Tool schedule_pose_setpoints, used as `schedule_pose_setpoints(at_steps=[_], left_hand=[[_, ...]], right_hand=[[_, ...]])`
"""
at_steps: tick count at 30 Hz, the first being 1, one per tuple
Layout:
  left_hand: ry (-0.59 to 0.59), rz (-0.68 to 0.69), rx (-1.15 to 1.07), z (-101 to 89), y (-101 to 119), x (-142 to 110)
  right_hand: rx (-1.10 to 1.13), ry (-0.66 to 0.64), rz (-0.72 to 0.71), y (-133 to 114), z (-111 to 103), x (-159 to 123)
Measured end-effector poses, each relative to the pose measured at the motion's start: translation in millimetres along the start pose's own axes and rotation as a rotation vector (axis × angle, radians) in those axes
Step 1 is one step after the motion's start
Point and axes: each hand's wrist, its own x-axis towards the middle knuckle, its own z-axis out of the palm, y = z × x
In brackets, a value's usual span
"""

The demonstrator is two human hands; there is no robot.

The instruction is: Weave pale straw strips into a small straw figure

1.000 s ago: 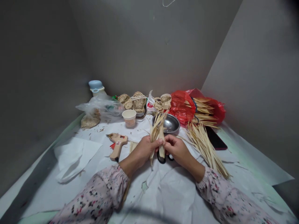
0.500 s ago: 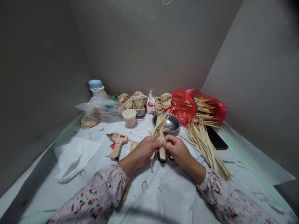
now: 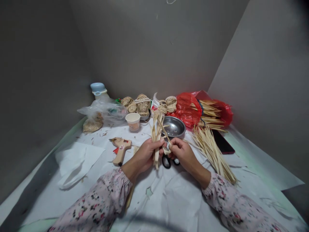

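Observation:
My left hand (image 3: 147, 154) is closed round a small upright bunch of pale dried straw strips (image 3: 156, 127), which stick out above and below the fist. Just to its right, my right hand (image 3: 181, 151) pinches one thin straw strip (image 3: 167, 133) between thumb and finger; a bent part of the straw hangs between the two hands. Under the hands lie scissors, their black handles (image 3: 166, 162) showing and their blades hidden. Behind the bunch stands a shallow metal bowl (image 3: 177, 127) with small bits in it.
A glue gun (image 3: 122, 149) and a paper cup (image 3: 132, 121) lie to the left. To the right are a loose straw bundle (image 3: 214, 151), a dark phone (image 3: 223, 143) and a red plastic bag (image 3: 188, 109) of straw. Woven straw pieces (image 3: 143, 104) line the back.
My left hand's bunch has shifted slightly left, showing more of the bowl and scissor handles. The wide flat strip between my hands is no longer upright; my right hand now pinches a thin strip.

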Motion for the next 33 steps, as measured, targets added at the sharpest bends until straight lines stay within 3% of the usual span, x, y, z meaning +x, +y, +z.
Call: schedule_pose_setpoints(at_steps=[6, 10, 14, 17, 23, 26, 29, 33], left_hand=[[-0.09, -0.058, 0.078, 2.4, -3.1, -2.4], [-0.009, -0.062, 0.103, 5.0, 0.3, -2.2], [0.078, 0.058, 0.005, 1.5, 7.7, 0.5], [0.085, 0.1, -0.04, -1.7, 8.5, 1.9], [-0.024, -0.02, 0.157, 3.1, 1.3, -1.1], [-0.057, 0.005, 0.238, 6.1, 0.1, -1.6], [-0.002, 0.062, 0.292, 6.8, -1.2, -0.3], [0.176, 0.076, 0.344, 3.0, -2.9, 3.7]], right_hand=[[0.091, -0.038, -0.051, -4.5, 0.5, -0.4], [0.004, 0.026, -0.064, -2.3, -0.3, 1.0], [-0.079, 0.123, -0.03, 4.6, -4.6, 3.8], [-0.016, 0.128, -0.006, 3.3, -5.4, 4.6], [0.075, 0.036, -0.049, -4.7, -1.3, 1.9], [0.094, 0.037, -0.068, -2.7, -2.6, 1.6], [0.061, 0.043, -0.071, -0.9, -3.6, 1.9], [0.002, 0.054, -0.084, 0.0, -3.2, 2.0]])
